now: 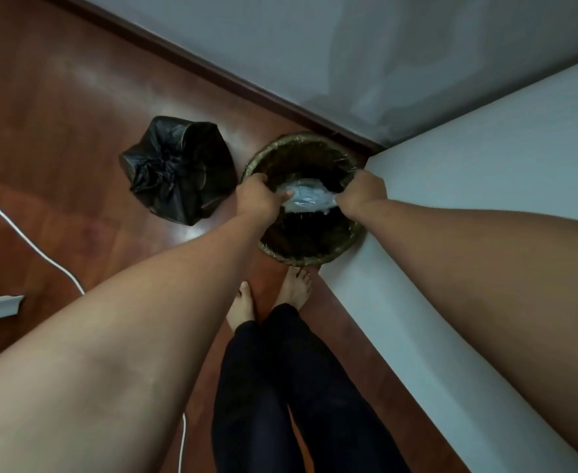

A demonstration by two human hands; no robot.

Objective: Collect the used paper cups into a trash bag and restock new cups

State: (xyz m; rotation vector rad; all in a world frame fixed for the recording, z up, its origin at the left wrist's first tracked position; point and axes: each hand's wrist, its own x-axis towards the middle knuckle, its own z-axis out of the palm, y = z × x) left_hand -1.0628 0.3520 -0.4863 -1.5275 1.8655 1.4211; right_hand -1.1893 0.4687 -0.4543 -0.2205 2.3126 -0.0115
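Over the round bin (303,199) at the wall corner, both hands meet above its dark lined opening. Left hand (256,196) and right hand (362,194) each have their fingers curled tight on an end of a crumpled clear plastic piece (306,199), held stretched between them. Left of the bin, a tied black trash bag (178,170) sits on the wooden floor (41,114), near but apart.

Right of bin (303,199): white wall corner (451,206) touching the rim, no passage.
Behind: baseboard (246,87) close.
Left: tied black bag (178,170) just beside; bare floor (58,131) beyond.
Above: unobstructed.
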